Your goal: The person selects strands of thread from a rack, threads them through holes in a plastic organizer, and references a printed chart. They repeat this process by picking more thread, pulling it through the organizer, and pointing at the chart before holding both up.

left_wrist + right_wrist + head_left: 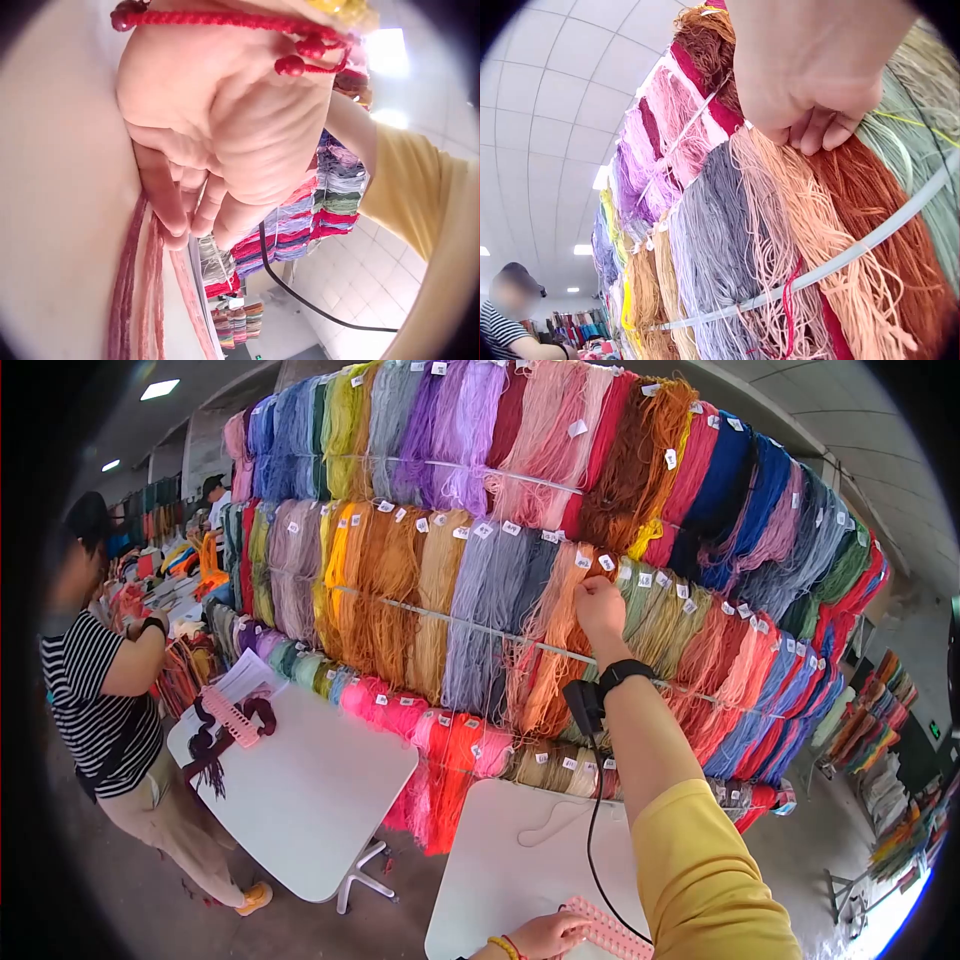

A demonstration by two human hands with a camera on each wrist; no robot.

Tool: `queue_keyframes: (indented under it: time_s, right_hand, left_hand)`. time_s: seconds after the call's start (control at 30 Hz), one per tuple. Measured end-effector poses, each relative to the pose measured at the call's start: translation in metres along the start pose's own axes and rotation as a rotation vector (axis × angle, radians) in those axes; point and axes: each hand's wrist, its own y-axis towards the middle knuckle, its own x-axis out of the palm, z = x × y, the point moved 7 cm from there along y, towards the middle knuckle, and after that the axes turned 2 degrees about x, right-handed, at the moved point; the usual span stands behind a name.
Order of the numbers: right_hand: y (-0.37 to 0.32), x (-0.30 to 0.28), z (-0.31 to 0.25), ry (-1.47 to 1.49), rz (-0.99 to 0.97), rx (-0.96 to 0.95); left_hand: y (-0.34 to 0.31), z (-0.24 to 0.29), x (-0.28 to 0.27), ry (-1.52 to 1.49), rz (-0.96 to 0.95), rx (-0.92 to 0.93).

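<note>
Right hand: the right hand (pixel 600 605) is raised to the wall of hanging yarn; its fingers (pixel 821 135) are curled in and pinch strands at the top of the peach skein (pixel 780 217); the fingertips are buried in the yarn, so how many strands are taken cannot be told.
Peach skein: it hangs in the middle row, between a grey skein (pixel 712 247) and a rust-brown skein (pixel 870 202); a white rail (pixel 855 255) crosses in front of all three.
Left hand: the left hand (pixel 545 935) is low at the frame's bottom edge, partly cut off; its fingers (pixel 169 202) are curled down onto the near end of the pink thread card (pixel 605 930), holding it against the white table (pixel 500 860); the thumb is hidden.
Pink thread card: it lies flat on the table, its far end hidden behind the yellow sleeve (pixel 700 870); in the left wrist view only blurred pinkish streaks show, probably the card's edge.
Cable: a black cable (pixel 590 830) hangs from the wrist camera (pixel 585 705) across the table.
Surroundings: another person (pixel 95 690) in a striped top stands at the left, beside a second white table (pixel 300 780); the writing on the small white tags (pixel 583 560) is too small to read.
</note>
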Motion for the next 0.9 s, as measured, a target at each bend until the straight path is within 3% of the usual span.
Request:
queue_keyframes:
  time_s: [0.13, 0.33, 0.53, 0.83, 0.9]
  right_hand:
    - [-0.004, 0.002, 0.01, 0.104, 0.054, -0.085]
    - [-0.013, -0.002, 0.019, 0.484, -0.062, 0.069]
    - [-0.015, -0.005, 0.019, 0.67, -0.116, 0.201]
    - [-0.024, 0.004, 0.023, 0.71, -0.361, 0.318]
    - [-0.024, 0.0, 0.024, 0.679, -0.312, 0.295]
  left_hand:
    - [-0.001, 0.002, 0.001, 0.014, 0.04, 0.066]
    - [-0.001, -0.002, 0.003, 0.071, 0.044, 0.093]
    - [-0.002, -0.003, 0.004, 0.032, -0.009, 0.043]
    - [-0.001, 0.01, -0.001, 0.024, 0.015, 0.076]
    - [-0.002, 0.009, 0.0, 0.025, -0.005, 0.065]
